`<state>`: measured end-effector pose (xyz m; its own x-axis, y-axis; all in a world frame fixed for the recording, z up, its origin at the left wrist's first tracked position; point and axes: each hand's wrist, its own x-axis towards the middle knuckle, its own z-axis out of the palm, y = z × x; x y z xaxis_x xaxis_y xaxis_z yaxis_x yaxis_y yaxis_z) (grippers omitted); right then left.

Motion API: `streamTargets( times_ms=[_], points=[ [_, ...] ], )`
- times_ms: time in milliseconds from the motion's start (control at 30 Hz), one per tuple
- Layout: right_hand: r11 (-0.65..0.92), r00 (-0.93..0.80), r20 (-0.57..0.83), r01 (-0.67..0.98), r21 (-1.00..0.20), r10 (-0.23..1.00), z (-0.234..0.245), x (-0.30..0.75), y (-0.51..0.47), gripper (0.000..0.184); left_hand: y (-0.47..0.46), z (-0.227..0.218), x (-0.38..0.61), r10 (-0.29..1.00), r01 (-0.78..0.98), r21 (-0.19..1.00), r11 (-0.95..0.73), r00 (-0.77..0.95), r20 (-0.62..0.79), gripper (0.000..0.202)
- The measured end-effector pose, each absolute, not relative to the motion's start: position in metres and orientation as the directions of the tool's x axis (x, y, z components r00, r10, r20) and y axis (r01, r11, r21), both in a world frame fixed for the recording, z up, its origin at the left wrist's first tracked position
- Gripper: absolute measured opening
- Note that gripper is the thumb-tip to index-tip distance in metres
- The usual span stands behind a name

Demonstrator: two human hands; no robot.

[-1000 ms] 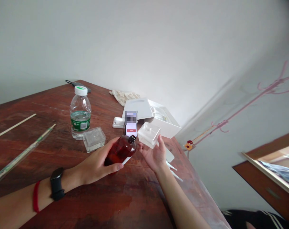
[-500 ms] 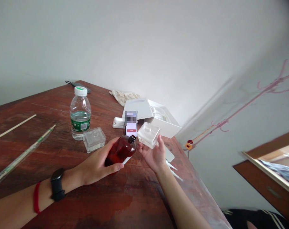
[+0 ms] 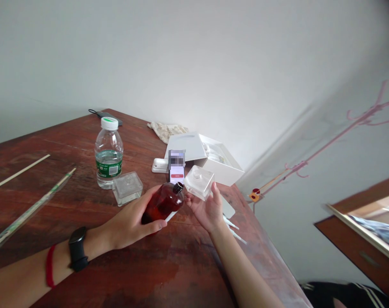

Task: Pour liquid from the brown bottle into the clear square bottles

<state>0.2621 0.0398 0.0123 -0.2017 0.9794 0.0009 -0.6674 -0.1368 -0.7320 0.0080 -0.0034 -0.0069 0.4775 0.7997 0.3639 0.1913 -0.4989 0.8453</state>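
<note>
My left hand grips an amber glass bottle with a black screw cap and a white label, its neck tilted toward my right hand. My right hand cradles a clear square glass bottle between fingers and thumb, close to the amber bottle's cap. A matching clear glass piece stands on the table, just beyond my left fingers. A black watch and a red band circle my left wrist.
A water bottle and a phone stand on the reddish-brown wooden table. Behind them are an open white box and a crumpled cloth. Two long thin sticks lie at left. The table's edge runs down the right side.
The clear glass bottle in my right hand has tilted slightly and shifted a little left. The amber bottle has barely moved.
</note>
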Motion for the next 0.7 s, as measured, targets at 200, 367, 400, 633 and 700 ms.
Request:
streamTargets(
  times_ms=[200,367,400,633,700],
  points=[
    [-0.135,-0.205,0.005,-0.66,-0.739,0.979,0.007,0.264,0.042,0.053,-0.003,-0.008,0.009,0.801,0.193,0.847,-0.496,0.477,0.361,0.078],
    [-0.125,-0.192,0.002,-0.647,-0.752,0.981,0.001,0.266,0.045,0.055,-0.004,-0.01,0.009,0.813,0.193,0.85,-0.489,0.455,0.364,0.078],
    [-0.121,-0.194,0.009,-0.645,-0.755,0.981,0.0,0.267,0.045,0.056,-0.004,-0.01,0.009,0.813,0.189,0.852,-0.488,0.455,0.364,0.078],
    [-0.062,-0.2,0.083,-0.625,-0.779,0.976,-0.003,0.268,0.045,0.06,-0.005,-0.009,0.01,0.805,0.156,0.858,-0.489,0.459,0.376,0.076],
    [-0.052,-0.199,0.09,-0.612,-0.789,0.976,-0.002,0.269,0.045,0.063,-0.005,-0.008,0.011,0.806,0.161,0.856,-0.491,0.458,0.376,0.077]
  ],
)
